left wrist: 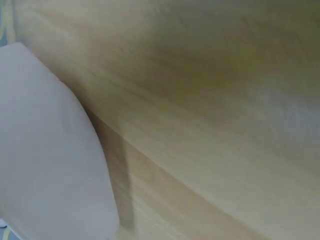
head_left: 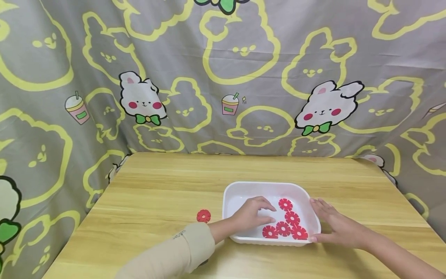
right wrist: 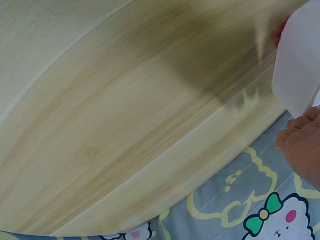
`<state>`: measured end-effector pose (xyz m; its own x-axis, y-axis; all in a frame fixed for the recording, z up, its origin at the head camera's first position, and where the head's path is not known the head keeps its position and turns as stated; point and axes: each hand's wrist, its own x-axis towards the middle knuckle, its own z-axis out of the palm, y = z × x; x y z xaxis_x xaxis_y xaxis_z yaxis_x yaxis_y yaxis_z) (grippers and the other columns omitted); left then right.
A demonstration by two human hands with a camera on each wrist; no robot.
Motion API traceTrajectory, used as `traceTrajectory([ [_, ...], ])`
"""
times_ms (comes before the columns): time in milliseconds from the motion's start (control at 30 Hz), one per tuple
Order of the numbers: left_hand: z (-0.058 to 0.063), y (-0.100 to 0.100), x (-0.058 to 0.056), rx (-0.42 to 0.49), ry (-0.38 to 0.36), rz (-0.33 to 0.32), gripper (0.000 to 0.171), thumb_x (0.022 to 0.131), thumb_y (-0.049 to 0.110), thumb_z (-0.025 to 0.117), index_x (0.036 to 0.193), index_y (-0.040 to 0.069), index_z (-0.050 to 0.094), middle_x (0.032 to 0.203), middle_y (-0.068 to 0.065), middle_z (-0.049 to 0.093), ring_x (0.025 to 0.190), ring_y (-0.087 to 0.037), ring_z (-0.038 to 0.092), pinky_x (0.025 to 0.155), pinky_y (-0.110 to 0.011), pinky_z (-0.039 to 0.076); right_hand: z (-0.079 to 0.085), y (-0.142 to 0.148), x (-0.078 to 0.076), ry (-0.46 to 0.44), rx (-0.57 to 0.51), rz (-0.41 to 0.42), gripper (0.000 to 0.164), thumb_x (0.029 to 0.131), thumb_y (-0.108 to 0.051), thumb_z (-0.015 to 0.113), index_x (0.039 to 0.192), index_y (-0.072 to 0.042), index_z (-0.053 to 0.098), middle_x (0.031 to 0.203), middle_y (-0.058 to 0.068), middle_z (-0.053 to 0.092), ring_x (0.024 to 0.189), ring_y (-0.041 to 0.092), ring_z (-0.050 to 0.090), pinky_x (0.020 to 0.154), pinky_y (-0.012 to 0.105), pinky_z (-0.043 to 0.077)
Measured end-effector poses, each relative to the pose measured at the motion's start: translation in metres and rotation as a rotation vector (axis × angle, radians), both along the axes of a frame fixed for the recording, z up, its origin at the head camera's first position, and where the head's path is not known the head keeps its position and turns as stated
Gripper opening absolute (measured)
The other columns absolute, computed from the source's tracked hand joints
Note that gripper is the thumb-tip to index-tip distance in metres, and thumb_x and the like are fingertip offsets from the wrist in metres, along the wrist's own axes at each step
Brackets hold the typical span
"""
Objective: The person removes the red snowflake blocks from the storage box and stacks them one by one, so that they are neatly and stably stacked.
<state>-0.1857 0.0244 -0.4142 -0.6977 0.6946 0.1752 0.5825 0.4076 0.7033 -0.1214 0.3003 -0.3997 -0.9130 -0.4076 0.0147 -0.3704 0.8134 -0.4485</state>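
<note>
While your right hand (head_left: pixel 339 226) lies spread against the tray (head_left: pixel 271 243), your left hand (head_left: pixel 252 213) hangs over it, grasping nothing; five discs (head_left: pixel 295 221) sit at its right, one outside near the cuff (head_left: pixel 203 242). Table (head_left: pixel 174 178) runs past the far edge.

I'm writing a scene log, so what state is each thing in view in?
White tray: upright, uncovered, on the table.
Five visible red pieces: in the tray, clustered toward its right side.
Sixth red piece: outside the tray, on the table to its left.
Left-hand grip: open, over the tray, nothing visibly held.
Right-hand grip: open, against the tray's right end.
Curtain: hanging behind the table.
</note>
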Motion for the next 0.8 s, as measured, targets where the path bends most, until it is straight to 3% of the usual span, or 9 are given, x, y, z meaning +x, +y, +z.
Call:
traceTrajectory([
  [33,-0.001,0.001,-0.001,-0.046,0.001,-0.016,0.024,0.081,0.016,0.071,0.104,0.007,0.070,0.101,-0.002,0.067,0.098,-0.008,0.060,0.089,-0.014,0.046,0.000,0.000,0.000,0.003,-0.005,0.003,0.101,0.073,-0.049,0.071,0.141,0.010,0.025,0.145,0.033,0.026,0.128,0.057,0.023,0.087,-0.007,-0.007],
  [267,-0.005,0.004,-0.008,-0.293,0.059,-0.158,0.024,0.080,0.016,0.072,0.103,0.010,0.071,0.099,0.001,0.067,0.092,-0.003,0.057,0.084,-0.009,0.042,0.000,0.001,0.002,-0.008,-0.006,-0.003,0.101,0.072,-0.049,0.071,0.142,0.008,0.025,0.145,0.032,0.026,0.129,0.057,0.023,0.086,-0.008,-0.007],
  [400,-0.007,0.003,-0.009,-0.344,0.082,-0.197,0.024,0.078,0.009,0.072,0.102,0.009,0.071,0.099,0.001,0.067,0.094,-0.003,0.057,0.087,-0.009,0.042,0.000,0.000,0.001,-0.013,-0.006,-0.009,0.102,0.072,-0.050,0.071,0.142,0.007,0.024,0.146,0.031,0.026,0.129,0.056,0.022,0.086,-0.007,-0.007],
  [633,-0.006,-0.002,-0.012,-0.439,0.085,-0.242,0.032,0.076,0.015,0.075,0.107,0.012,0.069,0.104,0.000,0.062,0.097,-0.004,0.055,0.089,-0.009,0.040,0.000,0.000,0.001,-0.002,0.004,-0.008,0.101,0.073,-0.050,0.070,0.143,0.006,0.024,0.146,0.031,0.025,0.130,0.055,0.023,0.086,-0.006,-0.007],
  [800,-0.006,-0.003,-0.013,-0.485,0.089,-0.261,0.034,0.077,0.011,0.073,0.110,0.014,0.068,0.106,0.001,0.058,0.101,-0.004,0.053,0.094,-0.010,0.038,0.000,0.001,0.000,-0.006,0.011,-0.010,0.102,0.072,-0.052,0.070,0.142,0.007,0.025,0.146,0.031,0.026,0.130,0.055,0.023,0.086,-0.006,-0.007],
])
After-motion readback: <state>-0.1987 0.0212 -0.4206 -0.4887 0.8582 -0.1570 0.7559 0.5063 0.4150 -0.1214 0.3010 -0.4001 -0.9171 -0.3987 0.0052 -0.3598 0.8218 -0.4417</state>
